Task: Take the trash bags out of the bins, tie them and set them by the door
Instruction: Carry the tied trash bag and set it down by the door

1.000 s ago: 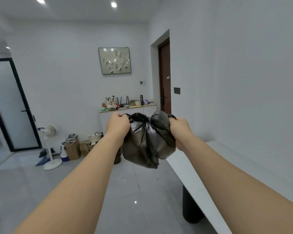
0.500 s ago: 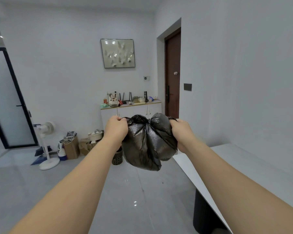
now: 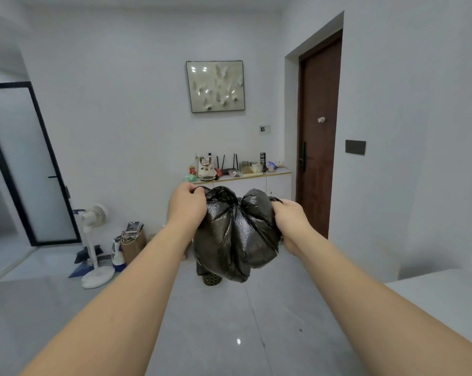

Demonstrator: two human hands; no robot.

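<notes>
The black trash bag (image 3: pixel 235 234) is hanging in mid-air, in front of the brown door (image 3: pixel 317 131) and a little to its left. The left hand (image 3: pixel 187 206) is gripping the bag's upper left edge with curled fingers; the right hand (image 3: pixel 290 222) is clutching its right side. Left of the door, a cluttered white cabinet (image 3: pixel 256 183) is standing; a white fan (image 3: pixel 93 240) is standing farther left.

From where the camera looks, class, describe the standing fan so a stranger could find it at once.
Start at the black-framed glass door on the left wall. Just right of its foot, on the grey floor, stands the white pedestal fan. Unlike the brown paper bag beside it, it is tall and thin, with a round base.
</notes>
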